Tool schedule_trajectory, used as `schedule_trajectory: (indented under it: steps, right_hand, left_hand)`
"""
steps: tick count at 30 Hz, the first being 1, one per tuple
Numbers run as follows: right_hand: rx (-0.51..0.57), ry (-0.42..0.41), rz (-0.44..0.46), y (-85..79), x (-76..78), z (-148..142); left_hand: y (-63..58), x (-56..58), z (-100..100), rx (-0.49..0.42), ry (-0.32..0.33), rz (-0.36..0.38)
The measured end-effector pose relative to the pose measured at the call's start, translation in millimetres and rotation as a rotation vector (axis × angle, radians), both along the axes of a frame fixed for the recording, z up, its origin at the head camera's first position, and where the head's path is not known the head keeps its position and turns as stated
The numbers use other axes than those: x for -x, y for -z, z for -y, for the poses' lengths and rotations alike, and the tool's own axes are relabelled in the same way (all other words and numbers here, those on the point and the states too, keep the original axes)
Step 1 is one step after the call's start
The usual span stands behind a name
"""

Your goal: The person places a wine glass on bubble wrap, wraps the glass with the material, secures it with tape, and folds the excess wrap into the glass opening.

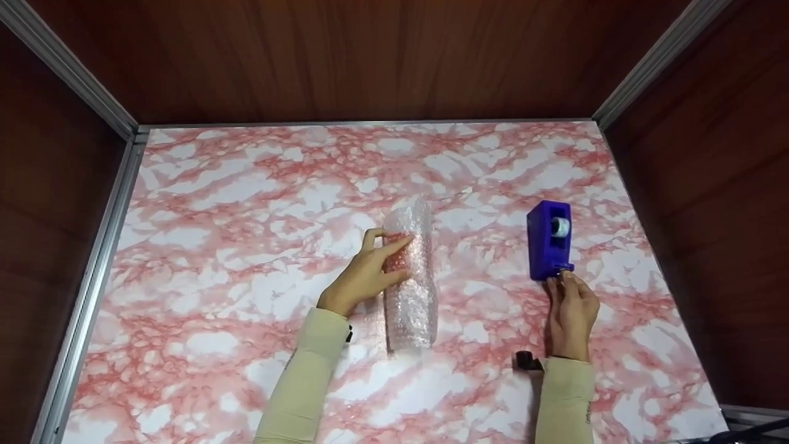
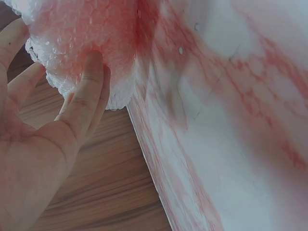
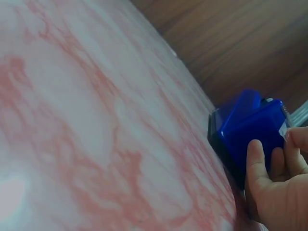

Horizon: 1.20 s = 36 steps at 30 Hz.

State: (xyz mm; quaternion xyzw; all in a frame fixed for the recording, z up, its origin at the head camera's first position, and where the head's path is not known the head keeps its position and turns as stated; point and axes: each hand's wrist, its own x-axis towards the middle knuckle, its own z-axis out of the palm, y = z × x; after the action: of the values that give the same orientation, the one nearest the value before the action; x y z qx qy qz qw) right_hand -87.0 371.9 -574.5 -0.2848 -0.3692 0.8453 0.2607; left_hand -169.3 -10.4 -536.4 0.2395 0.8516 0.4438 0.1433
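Note:
A roll of bubble wrap lies lengthwise near the middle of the marbled table. My left hand rests on its left side, fingers spread and mostly straight against the wrap. In the left wrist view, fingertips press the bubbly surface. Farther right stands a blue tape dispenser with a small roll of clear tape in it. At the dispenser's near end, my right hand pinches the tape's loose end between thumb and finger. Other fingers of that hand lie against the dispenser's front.
The red-and-white marbled table is bounded by dark wood panels at the back and both sides. Metal rails run along the panel edges. Dark cables show at the lower right corner.

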Motion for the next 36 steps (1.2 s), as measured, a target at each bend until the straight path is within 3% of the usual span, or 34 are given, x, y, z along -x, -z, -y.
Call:
schedule_trajectory:
  steps: [12,18,21,30,33,36]
  right_hand:
    - [0.028,-0.030,0.059,0.8,9.5,3.8]
    - [-0.245,-0.068,0.219,9.4,8.6,13.8]
    - [-0.360,-0.100,0.241,12.3,4.8,16.9]
    - [-0.330,-0.383,0.141,1.6,0.2,42.4]
    - [-0.509,-0.509,0.104,-9.0,9.0,57.0]
    - [-0.756,-0.636,-0.019,-19.8,24.1,72.5]
  left_hand:
    - [0.8,0.7,5.0,-0.020,-0.014,-0.009]
    - [2.6,-1.4,3.0,-0.021,-0.014,0.004]
    - [3.3,-2.5,1.5,-0.021,-0.015,0.015]
    - [0.7,-1.2,-1.2,-0.016,-0.019,0.011]
    - [-0.6,0.3,-3.2,-0.016,-0.015,0.005]
    - [-1.9,1.7,-4.2,-0.013,-0.015,0.001]
